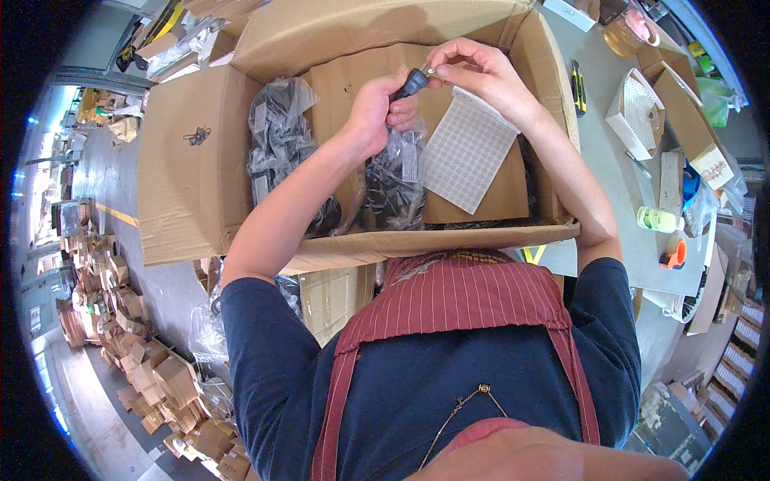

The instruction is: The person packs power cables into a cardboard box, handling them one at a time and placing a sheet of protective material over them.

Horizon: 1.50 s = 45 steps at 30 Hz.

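Black small part (414, 82) sits at upper centre of the frame, held over the open cardboard box (192, 160). Left hand (377, 108) has its grip wrapped closed around the part's lower end; right hand (473, 68) pinches its fingertips on the part's shiny tip. Below the hands lie a white sticker sheet (468, 150) and bagged black items (277, 144) inside the box. Grey bench (609, 168) runs along the right.

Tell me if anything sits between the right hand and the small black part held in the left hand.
Nothing visible does. The left hand grips the small black part above the open cardboard box, and the right hand's fingertips already meet its upper end. The sheet of small stickers lies lower, under the right wrist.
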### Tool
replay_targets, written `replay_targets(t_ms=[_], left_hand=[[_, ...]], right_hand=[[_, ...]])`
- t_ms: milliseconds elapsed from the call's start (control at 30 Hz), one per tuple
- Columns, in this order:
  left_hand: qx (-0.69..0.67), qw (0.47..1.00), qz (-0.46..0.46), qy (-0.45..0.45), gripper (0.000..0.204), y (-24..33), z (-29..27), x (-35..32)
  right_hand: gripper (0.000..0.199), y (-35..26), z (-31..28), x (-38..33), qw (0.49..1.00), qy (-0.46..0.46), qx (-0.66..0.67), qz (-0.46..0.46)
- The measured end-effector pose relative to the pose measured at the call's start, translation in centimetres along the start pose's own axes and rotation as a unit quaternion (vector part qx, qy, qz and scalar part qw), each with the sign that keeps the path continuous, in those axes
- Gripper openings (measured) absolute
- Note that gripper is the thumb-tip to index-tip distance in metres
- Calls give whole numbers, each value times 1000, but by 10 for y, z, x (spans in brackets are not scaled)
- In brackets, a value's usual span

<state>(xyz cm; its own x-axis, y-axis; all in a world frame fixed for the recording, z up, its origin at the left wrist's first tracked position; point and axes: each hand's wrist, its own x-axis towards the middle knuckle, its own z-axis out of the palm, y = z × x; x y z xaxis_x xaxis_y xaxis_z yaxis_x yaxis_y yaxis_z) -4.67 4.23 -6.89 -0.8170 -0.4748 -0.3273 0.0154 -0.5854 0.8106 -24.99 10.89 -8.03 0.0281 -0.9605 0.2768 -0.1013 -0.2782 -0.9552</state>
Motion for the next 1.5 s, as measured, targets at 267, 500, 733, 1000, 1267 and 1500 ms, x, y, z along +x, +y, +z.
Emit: replay_targets(t_ms=[267,500,733,1000,1267,1500], left_hand=[[5,1000,2,3,47,-1,0,0],[7,1000,5,1,49,-2,-1,1],[12,1000,11,-3,49,-1,0,0],[8,1000,9,9,48,-1,0,0],[14,1000,5,16,49,-1,0,0],[13,1000,6,4,48,-1,-2,1]], right_hand=[[13,-7,-1,-2,999,-31,-9,29],[14,-7,-2,-2,1000,-13,-17,22],[16,-6,-3,-3,999,-9,-14,32],[15,-10,-1,-3,1000,-7,-18,12],[16,-6,-2,-3,999,2,-39,23],[17,-6,-3,-2,998,1,-55,25]])
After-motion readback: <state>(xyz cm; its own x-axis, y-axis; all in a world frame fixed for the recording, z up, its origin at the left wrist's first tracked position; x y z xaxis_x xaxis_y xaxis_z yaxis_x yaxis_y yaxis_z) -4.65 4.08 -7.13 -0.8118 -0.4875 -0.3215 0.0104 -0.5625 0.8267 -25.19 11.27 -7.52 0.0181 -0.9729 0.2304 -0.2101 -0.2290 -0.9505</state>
